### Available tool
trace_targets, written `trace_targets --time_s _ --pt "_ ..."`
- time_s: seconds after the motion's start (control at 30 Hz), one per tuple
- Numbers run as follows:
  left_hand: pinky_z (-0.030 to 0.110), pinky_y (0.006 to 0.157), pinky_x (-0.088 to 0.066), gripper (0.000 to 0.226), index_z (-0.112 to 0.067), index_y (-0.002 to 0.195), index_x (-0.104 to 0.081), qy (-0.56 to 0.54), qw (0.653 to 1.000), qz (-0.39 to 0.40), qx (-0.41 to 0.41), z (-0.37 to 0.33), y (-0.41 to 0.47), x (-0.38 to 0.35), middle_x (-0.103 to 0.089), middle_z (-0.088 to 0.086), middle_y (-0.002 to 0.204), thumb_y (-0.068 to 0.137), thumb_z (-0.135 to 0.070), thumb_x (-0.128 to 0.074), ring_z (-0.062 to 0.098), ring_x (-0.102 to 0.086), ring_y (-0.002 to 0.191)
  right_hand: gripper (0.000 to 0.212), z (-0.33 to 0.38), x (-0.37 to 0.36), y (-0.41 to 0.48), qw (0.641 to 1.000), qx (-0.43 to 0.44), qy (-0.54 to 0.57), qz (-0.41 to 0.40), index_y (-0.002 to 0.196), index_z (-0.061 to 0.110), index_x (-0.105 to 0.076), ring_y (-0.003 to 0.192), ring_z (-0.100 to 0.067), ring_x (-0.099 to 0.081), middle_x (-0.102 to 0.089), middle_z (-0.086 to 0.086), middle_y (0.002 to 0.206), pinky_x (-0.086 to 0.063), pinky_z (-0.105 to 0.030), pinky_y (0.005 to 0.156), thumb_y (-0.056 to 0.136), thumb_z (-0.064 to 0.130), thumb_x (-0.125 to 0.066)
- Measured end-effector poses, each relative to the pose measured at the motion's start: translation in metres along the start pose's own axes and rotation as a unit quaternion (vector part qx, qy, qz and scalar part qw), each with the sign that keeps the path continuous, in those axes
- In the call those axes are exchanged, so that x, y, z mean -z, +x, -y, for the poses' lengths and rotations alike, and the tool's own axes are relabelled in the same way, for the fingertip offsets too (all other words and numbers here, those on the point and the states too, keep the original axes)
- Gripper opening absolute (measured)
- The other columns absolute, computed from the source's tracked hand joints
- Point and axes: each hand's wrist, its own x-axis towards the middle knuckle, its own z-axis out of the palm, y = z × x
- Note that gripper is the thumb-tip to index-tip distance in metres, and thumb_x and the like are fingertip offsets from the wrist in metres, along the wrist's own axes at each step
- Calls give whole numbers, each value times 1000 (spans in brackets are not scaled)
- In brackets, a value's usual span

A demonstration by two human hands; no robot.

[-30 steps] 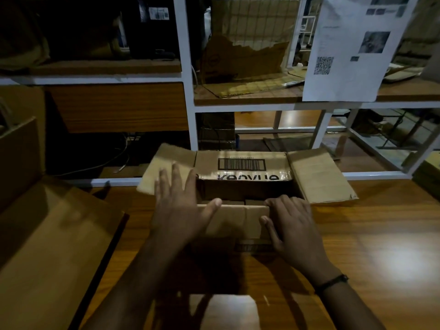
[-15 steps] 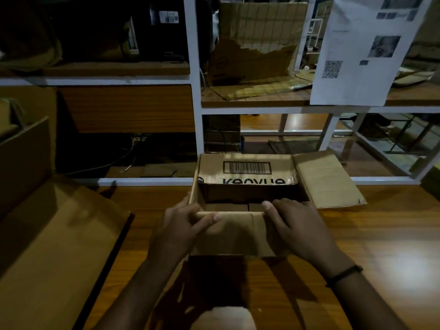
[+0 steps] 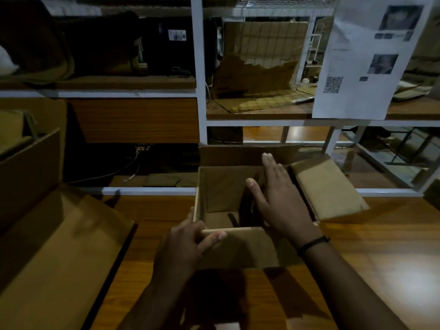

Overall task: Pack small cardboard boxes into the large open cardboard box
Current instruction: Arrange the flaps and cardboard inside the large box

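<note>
Large cardboard box is sitting mid-table on the wooden table, and I'm seeing it opened wider than a second ago. Its far flap at twelve o'clock, leaning inward then, is now standing back. The right flap is lying out at three o'clock. The right hand, off the near flap, is reaching flat across the opening, fingers straight, holding nothing. The left hand is gripping that near flap at six o'clock. Small boxes are showing dimly inside; I'm judging there's room for more.
</note>
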Motion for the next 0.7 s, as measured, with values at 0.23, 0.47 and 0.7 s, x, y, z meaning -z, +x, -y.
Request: trace_targets --time_s 0.23,0.47,0.7 --pt "30 66 -58 61 -36 76 -60 -26 1000 11 -7 11 -4 -2 -63 -4 120 70 -94 -41 5 -61 90 73 -20 -12 61 986 -27 -159 50 163 26 -9 157 -33 -6 -11 -3 171 -9 -56 125 103 62 -30" --pt "33 74 -59 68 -36 86 -58 53 998 15 21 4 -2 -7 -58 -3 134 71 -94 -26 7 -60 98 61 -27 -29 75 963 -40 -220 153 157 22 -30 152 -34 -24 -34 -8 163 -5 -58 123 106 56 -32" --pt "38 80 -57 55 -41 80 -53 30 999 38 22 12 8 -5 -58 -3 137 71 -91 -34 13 -60 105 57 -25 -11 65 975 -40 -156 151 154 26 -35 152 -28 -26 -36 -7 162 0 -61 124 105 56 -35"
